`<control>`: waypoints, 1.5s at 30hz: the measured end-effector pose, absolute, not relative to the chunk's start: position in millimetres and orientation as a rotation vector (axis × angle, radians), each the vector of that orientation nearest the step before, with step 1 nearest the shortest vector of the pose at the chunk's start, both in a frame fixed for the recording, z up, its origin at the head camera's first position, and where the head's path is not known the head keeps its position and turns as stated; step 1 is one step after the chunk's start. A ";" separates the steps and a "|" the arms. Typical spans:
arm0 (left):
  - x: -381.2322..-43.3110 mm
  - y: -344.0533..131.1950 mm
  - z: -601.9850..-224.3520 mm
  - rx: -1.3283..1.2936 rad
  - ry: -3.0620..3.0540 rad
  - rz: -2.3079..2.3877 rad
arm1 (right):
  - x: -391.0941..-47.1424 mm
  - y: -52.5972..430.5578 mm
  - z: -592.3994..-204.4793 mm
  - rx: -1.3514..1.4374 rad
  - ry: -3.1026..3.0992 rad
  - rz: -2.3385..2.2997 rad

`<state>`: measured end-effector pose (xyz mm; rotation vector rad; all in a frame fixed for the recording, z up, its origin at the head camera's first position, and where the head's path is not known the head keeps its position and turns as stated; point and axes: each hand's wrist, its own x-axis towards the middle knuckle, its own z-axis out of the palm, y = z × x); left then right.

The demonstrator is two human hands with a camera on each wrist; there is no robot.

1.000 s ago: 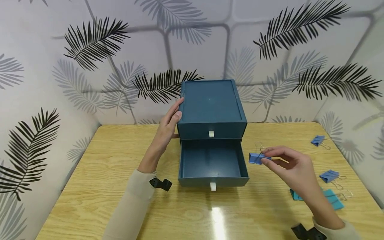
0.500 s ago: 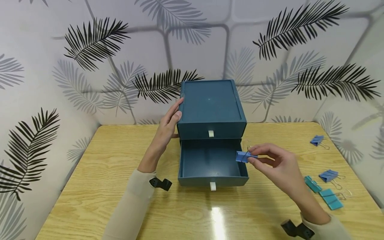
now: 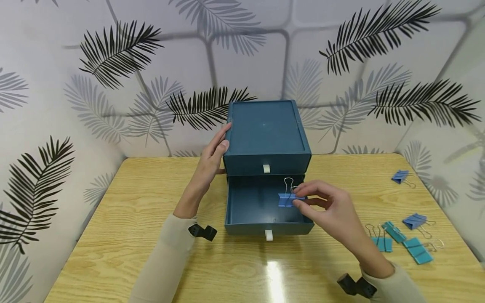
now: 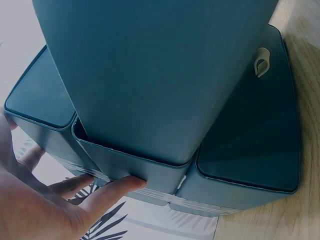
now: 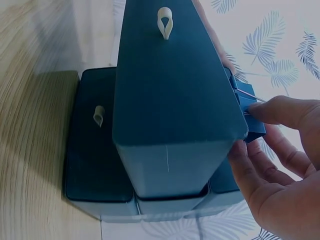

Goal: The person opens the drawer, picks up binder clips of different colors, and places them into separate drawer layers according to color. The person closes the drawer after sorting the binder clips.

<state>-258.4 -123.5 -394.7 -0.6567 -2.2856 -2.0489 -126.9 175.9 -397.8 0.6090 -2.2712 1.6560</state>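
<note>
A dark blue desktop drawer cabinet [image 3: 264, 128] stands at the middle of the table in the head view. One drawer below the top one, the open drawer [image 3: 246, 229], is pulled out toward me. My right hand [image 3: 333, 206] pinches a blue binder clip [image 3: 285, 200] between thumb and fingers, over the drawer's right half, its wire handles pointing up. In the right wrist view the blue binder clip [image 5: 252, 117] shows just beyond the drawer's edge. My left hand [image 3: 207, 166] rests against the cabinet's left side, fingers extended, as the left wrist view also shows.
On the right of the wooden table [image 3: 144, 235] lie two more blue binder clips, one far back [image 3: 400, 177] and one nearer blue clip [image 3: 415, 221]. Several teal binder clips [image 3: 418, 251] lie beside the nearer one. A leaf-patterned wall [image 3: 250, 67] rises behind the table.
My right hand has carried the blue binder clip leftward, from beside the cabinet to over the open drawer. The left hand and the drawer have stayed put.
</note>
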 end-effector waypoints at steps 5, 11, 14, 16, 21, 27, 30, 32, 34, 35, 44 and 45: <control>-257.9 -123.7 -395.0 -0.642 -2.285 -2.050 | -128.9 168.9 -399.4 0.608 -2.295 1.660; -258.4 -123.9 -395.6 -0.645 -2.278 -2.055 | -132.4 158.7 -401.4 0.629 -2.311 1.646; -258.4 -123.6 -395.5 -0.648 -2.277 -2.052 | -133.9 153.1 -401.7 0.634 -2.315 1.662; -258.3 -123.4 -395.4 -0.650 -2.277 -2.053 | -135.0 149.6 -402.1 0.634 -2.324 1.675; -256.6 -122.1 -393.4 -0.634 -2.285 -2.057 | -138.2 141.9 -401.5 0.619 -2.389 1.671; -243.3 -118.7 -375.4 -0.644 -2.287 -2.060 | -142.1 135.1 -397.0 0.629 -2.484 1.628; -236.0 -117.1 -366.4 -0.652 -2.287 -2.058 | -143.9 131.5 -394.1 0.666 -2.514 1.606; -240.1 -117.7 -371.1 -0.647 -2.287 -2.057 | -145.8 128.5 -392.5 0.689 -2.528 1.589; -246.2 -118.6 -378.1 -0.640 -2.288 -2.053 | -148.6 124.8 -391.7 0.715 -2.542 1.566; -249.6 -119.2 -381.9 -0.635 -2.290 -2.051 | -150.3 122.8 -391.4 0.732 -2.548 1.556; -259.2 -121.9 -394.7 -0.664 -2.273 -2.007 | -164.9 107.4 -391.4 0.895 -2.676 1.410; -259.0 -121.8 -394.6 -0.668 -2.273 -2.006 | -166.5 106.0 -392.3 0.907 -2.695 1.388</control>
